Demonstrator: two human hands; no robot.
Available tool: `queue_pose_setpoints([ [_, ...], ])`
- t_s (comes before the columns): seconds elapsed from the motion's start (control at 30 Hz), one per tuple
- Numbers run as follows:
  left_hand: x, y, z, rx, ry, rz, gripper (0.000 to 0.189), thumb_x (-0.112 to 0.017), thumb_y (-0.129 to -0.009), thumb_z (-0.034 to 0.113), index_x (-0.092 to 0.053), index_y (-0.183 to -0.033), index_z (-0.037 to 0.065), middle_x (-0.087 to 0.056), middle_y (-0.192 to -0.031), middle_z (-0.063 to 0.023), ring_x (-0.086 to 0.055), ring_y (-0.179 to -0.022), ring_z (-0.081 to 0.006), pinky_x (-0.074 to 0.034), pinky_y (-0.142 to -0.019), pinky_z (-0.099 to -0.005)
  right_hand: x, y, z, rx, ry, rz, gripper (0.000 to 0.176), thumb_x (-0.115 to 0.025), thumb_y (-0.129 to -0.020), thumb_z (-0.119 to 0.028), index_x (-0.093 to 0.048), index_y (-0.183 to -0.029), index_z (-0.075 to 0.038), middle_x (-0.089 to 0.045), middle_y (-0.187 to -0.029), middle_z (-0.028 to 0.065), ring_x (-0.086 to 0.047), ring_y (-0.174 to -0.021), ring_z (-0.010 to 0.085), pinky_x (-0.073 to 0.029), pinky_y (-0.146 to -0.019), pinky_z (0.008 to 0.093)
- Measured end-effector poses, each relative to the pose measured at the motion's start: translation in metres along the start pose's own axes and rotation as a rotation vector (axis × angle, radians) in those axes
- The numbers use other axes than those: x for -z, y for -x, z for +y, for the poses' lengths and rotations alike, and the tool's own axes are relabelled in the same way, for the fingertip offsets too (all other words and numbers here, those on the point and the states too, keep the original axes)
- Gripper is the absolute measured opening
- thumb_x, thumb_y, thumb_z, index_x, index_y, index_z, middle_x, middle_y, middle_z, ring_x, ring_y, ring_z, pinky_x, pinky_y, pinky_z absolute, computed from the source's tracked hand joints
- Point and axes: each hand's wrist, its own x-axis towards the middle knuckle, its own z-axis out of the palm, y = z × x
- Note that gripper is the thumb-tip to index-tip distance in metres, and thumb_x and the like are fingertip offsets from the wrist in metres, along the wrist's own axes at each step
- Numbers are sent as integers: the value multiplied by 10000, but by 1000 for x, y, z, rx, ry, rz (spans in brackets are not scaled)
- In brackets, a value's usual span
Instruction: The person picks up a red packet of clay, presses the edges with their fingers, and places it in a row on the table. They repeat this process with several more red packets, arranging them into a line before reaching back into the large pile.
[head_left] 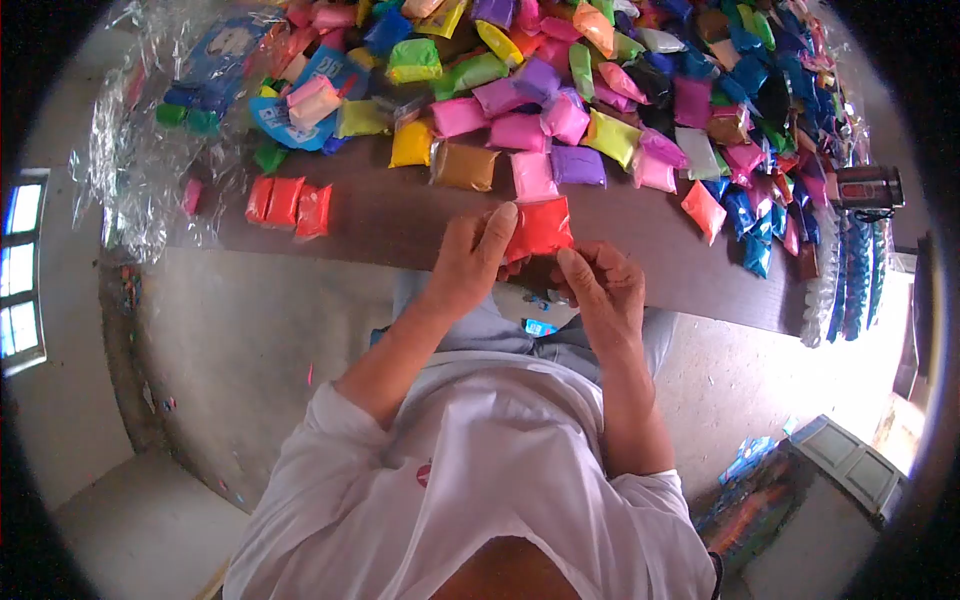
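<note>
Between my two hands, over the front edge of the dark table, is a bright red packet. My left hand is closed on its left side, thumb on top. My right hand pinches the packet's lower right corner between thumb and fingers. Three red packets lie side by side on the table to the left. Just beyond my hands are a pink packet, a brown packet and a purple packet.
A large heap of coloured packets covers the table's far part and right side. Crumpled clear plastic hangs at the left end. A dark cylindrical object is at the right edge, above strips of small blue packets.
</note>
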Motion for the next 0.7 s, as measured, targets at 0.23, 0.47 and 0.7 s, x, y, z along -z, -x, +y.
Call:
queue_pose_setpoints([
  [0.23, 5, 2, -10, 105, 111, -101, 343, -515, -893, 380, -580, -768, 68, -543, -632, 16, -478, -533, -59, -385, -465, -226, -4, -4, -2, 31, -206, 82, 188, -602, -862, -208, -615, -865, -21, -566, -707, -17, -467, -613, 40, -376, -556, 183],
  [0.47, 6, -1, -10, 75, 77, -252, 319, -537, -889, 339, -570, -780, 40, -546, -657, 1, -473, -551, -62, -382, -486, -216, -12, -10, 6, 135, -221, 162, 194, -566, -880, -206, -613, -889, -18, -602, -731, 12, -520, -635, 65, -415, -587, 198],
  [0.7, 6, 0, -8, 88, 0, -248, 313, -512, -904, 333, -571, -807, 41, -532, -651, 5, -461, -550, -55, -368, -475, -209, -7, -11, 0, 107, -128, 146, 209, -562, -879, -228, -613, -902, -27, -607, -733, 13, -526, -637, 70, -417, -591, 199],
])
